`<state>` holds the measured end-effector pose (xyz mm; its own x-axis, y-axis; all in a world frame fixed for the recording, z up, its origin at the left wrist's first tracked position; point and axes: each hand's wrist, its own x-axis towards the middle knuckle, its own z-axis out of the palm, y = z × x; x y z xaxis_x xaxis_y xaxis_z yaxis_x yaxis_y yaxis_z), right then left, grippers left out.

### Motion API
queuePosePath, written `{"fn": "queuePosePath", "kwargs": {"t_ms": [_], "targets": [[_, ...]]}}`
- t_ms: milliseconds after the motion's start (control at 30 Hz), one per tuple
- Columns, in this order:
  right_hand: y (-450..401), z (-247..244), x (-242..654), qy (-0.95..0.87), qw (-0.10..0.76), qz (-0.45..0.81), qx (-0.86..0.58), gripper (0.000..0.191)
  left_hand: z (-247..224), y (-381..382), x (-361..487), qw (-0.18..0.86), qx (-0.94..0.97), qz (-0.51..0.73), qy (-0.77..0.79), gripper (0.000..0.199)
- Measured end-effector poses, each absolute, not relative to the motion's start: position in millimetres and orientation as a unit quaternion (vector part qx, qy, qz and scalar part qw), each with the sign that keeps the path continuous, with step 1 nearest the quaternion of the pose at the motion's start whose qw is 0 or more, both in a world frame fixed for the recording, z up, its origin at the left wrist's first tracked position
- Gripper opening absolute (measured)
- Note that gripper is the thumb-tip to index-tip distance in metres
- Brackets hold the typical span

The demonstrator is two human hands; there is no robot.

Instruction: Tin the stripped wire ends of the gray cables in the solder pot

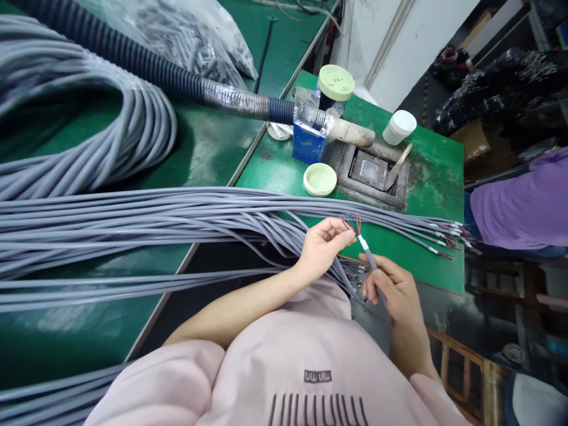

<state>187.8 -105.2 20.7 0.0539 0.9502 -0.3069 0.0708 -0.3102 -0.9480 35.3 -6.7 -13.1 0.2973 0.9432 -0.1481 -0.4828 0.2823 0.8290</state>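
A grey cable [370,258] with a white band near its end is held in front of the body, its thin red, dark and green wires [357,223] fanned out at the tip. My right hand [393,284] is closed round the grey jacket below the band. My left hand [326,245] pinches at the thin wires with thumb and forefinger. Beyond both hands a long bundle of grey cables [213,204] runs across the green tables, with stripped ends [452,236] at the right edge. More cable ends hang just below my left hand.
Behind the bundle sit a solder pot [370,171] with a scraper, a pale green lid [320,180], a blue box [307,145], a white jar [399,127] and a ribbed hose [177,77]. Coiled cable [146,118] lies left. A person in purple [523,201] is at right.
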Motion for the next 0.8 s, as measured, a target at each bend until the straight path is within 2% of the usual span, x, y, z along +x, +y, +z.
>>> {"fn": "queuePosePath", "kwargs": {"t_ms": [133, 267, 367, 467, 633, 700, 800], "targets": [[-90, 22, 189, -0.39, 0.411, 0.575, -0.59, 0.042, -15, -15, 36, 0.632, 0.501, 0.488, 0.335, 0.014], [-75, 22, 185, -0.374, 0.416, 0.573, -0.599, 0.029, -22, -20, 32, 0.527, 0.628, 0.5, 0.279, 0.008], [-71, 19, 180, -0.377, 0.429, 0.546, -0.613, 0.024, -26, -22, 30, 0.517, 0.646, 0.49, 0.274, 0.008], [-71, 14, 175, -0.376, 0.455, 0.525, -0.613, 0.019, -25, -25, 32, 0.562, 0.61, 0.486, 0.276, 0.01], [-67, 10, 173, -0.38, 0.521, 0.486, -0.59, 0.013, -22, -25, 44, 0.761, 0.39, 0.425, 0.296, 0.02], [-63, 11, 176, -0.41, 0.515, 0.466, -0.591, 0.012, -23, -22, 47, 0.799, 0.326, 0.409, 0.297, 0.021], [-56, 16, 183, -0.511, 0.459, 0.373, -0.624, 0.011, -23, -16, 47, 0.797, 0.312, 0.417, 0.304, 0.022]]}}
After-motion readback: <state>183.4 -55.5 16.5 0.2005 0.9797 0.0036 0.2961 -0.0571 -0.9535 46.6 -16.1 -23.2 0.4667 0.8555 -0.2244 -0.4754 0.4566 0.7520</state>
